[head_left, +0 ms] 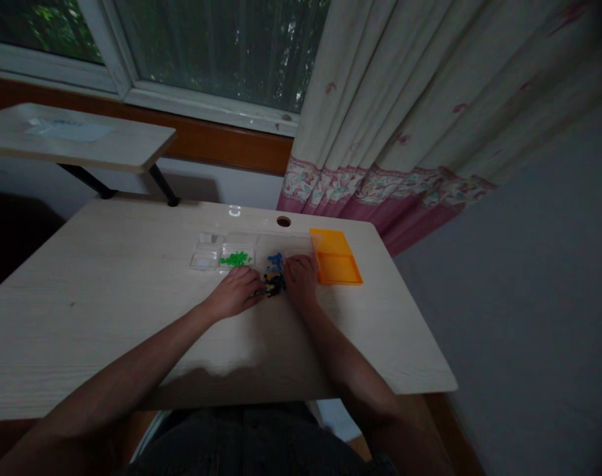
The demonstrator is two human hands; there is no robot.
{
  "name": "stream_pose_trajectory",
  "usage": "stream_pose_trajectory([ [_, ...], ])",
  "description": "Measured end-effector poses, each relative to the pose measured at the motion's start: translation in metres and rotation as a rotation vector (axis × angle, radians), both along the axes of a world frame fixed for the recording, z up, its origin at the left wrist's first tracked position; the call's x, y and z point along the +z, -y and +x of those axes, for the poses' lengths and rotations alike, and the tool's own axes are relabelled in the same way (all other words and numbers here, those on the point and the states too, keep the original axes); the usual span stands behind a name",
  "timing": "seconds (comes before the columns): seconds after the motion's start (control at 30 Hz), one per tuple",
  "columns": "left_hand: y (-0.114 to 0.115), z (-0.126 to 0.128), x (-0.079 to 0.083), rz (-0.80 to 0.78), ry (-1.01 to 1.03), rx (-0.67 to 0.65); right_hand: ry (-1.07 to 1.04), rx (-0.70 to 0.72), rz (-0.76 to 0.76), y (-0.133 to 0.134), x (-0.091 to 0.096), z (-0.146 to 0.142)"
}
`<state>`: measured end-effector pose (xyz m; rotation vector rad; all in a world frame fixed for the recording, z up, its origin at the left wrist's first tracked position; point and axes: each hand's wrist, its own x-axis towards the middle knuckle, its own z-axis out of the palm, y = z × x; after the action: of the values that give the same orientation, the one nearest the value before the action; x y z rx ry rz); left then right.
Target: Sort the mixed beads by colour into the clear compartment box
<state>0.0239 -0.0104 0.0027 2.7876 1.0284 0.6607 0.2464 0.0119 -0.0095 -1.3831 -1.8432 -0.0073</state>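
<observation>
My left hand (235, 291) rests on the table, its fingers curled at the left side of a small pile of mixed dark, blue and yellowish pieces (273, 285). On the other side of the pile is my right hand (301, 279), fingers bent together beside some small blue pieces (275, 262) in a clear box. What either hand's fingertips hold, if anything, is too small and too hidden to make out. Small bright green pieces (237, 258) lie in a clear plastic box (222, 266) just beyond my left hand.
An orange open case (338, 268) lies right of my right hand. Behind the clear boxes is a round cable hole (283, 222) in the pale wooden table (132, 277). A raised shelf (127, 142) stands at the back left; a curtain (360, 132) hangs behind the table.
</observation>
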Motion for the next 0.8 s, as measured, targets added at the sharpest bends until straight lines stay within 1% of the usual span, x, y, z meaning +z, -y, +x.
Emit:
stream_pose_trajectory([
  [0.27, 0.002, 0.005, 0.003, 0.048, -0.056, -0.009, 0.015, -0.007, 0.028, 0.001, 0.001, -0.002],
  [0.37, 0.005, 0.015, 0.004, 0.081, -0.093, 0.047, 0.020, -0.011, 0.040, 0.001, 0.001, -0.003],
  [0.43, 0.007, 0.023, 0.003, 0.093, -0.092, 0.120, 0.029, -0.012, 0.044, 0.000, -0.001, -0.003],
  [0.53, 0.008, 0.033, 0.000, 0.082, -0.018, 0.243, 0.049, -0.009, 0.044, -0.001, -0.003, -0.002],
  [0.6, 0.008, 0.033, -0.001, 0.052, 0.062, 0.282, 0.060, 0.006, 0.042, 0.000, -0.003, -0.002],
  [0.7, 0.006, 0.027, -0.001, 0.005, 0.219, 0.274, 0.092, 0.089, 0.034, 0.006, 0.000, -0.003],
  [0.8, 0.005, 0.019, -0.002, -0.017, 0.369, 0.261, 0.114, 0.220, 0.043, 0.015, 0.006, -0.007],
])
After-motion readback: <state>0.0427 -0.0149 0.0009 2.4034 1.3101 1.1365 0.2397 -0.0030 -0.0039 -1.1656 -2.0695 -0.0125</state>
